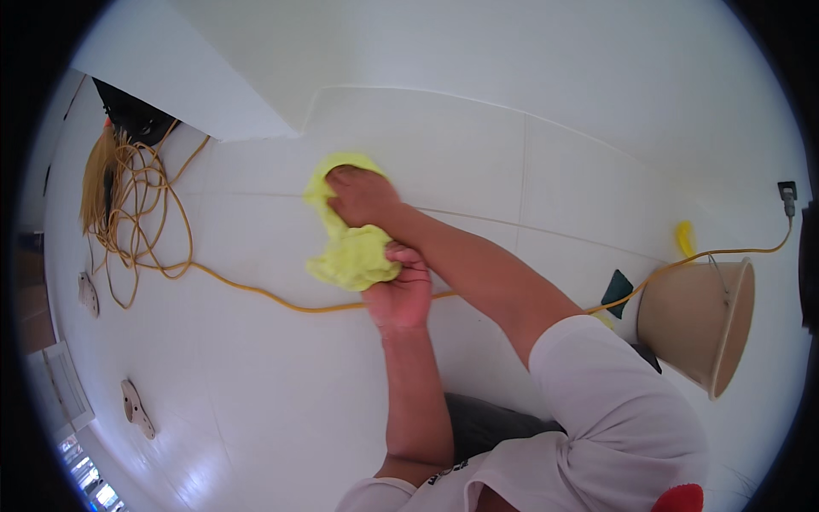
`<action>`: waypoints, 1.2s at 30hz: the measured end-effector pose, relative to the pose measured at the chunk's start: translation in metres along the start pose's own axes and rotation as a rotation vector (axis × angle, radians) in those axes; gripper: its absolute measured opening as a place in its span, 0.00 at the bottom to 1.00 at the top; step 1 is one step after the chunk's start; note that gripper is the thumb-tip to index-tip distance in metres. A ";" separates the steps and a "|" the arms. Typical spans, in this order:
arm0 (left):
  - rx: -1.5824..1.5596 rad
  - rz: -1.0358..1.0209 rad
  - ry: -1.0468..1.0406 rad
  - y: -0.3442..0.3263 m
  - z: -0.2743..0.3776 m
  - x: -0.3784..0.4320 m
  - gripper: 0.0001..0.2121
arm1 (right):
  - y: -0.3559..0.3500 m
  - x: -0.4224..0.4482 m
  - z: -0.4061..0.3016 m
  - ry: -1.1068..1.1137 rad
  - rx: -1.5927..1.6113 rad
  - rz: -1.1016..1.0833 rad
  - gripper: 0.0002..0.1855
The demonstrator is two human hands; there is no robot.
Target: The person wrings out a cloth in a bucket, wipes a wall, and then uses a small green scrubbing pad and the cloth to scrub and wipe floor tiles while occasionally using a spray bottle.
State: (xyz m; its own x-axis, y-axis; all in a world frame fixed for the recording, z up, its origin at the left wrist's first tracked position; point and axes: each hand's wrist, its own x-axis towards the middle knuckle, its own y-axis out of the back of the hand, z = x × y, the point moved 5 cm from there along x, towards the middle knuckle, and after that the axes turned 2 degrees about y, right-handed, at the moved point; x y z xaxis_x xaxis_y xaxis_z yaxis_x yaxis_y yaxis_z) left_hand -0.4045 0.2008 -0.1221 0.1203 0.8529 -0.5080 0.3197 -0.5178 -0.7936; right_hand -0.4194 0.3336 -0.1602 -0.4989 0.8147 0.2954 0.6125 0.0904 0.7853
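Note:
A yellow cloth (354, 257) is in both of my hands, over the pale tiled floor (288, 358). My right hand (366, 192) presses palm down on its spread far part, near the foot of the white wall; the fingers are blurred. Nearer to me, my left hand (404, 285) is turned palm up, with its fingers closed on the bunched part of the cloth. My right forearm crosses just beyond the left fingertips. Part of an orange power cord (313, 310) runs behind my left hand.
Cord coils (144, 211) lie by a soft broom (96, 176) and a black object (131, 112) at left. Beige clogs (136, 409) rest below. On the right are a beige bucket (684, 320), a dark green scouring pad (617, 293), a yellow object (685, 239) and a plugged-in socket (787, 191).

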 end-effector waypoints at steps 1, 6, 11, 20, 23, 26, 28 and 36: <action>-0.048 -0.025 -0.013 -0.004 0.002 -0.001 0.09 | -0.007 0.005 -0.004 0.041 0.056 -0.121 0.22; 0.057 -0.411 0.142 -0.015 -0.001 -0.012 0.10 | 0.014 -0.023 -0.021 -0.701 1.480 -0.117 0.14; 0.413 -0.681 0.212 -0.037 -0.015 -0.023 0.18 | 0.168 -0.190 0.065 -0.583 0.220 0.325 0.08; 0.878 -0.580 0.326 -0.015 -0.066 -0.055 0.30 | 0.303 -0.406 0.121 -1.155 -0.149 0.453 0.32; 0.849 -0.665 0.394 0.011 -0.106 -0.105 0.27 | 0.322 -0.414 0.096 -1.007 -0.144 0.672 0.29; 0.788 -0.690 0.396 0.029 -0.116 -0.161 0.27 | 0.348 -0.396 0.065 -0.913 0.219 0.561 0.24; 0.803 -0.647 0.417 0.034 -0.101 -0.184 0.27 | 0.366 -0.386 0.011 -0.791 0.372 0.457 0.22; 0.958 -0.827 0.208 -0.029 -0.119 -0.238 0.27 | 0.383 -0.548 -0.078 -1.048 0.910 0.234 0.21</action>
State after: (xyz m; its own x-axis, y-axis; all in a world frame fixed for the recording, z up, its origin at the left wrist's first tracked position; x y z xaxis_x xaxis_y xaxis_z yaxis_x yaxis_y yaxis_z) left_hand -0.3301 0.0205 0.0617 0.3820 0.8918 0.2425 -0.4209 0.4014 -0.8134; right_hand 0.0407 -0.1231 0.0210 0.1032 0.8682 -0.4854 0.9945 -0.0993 0.0337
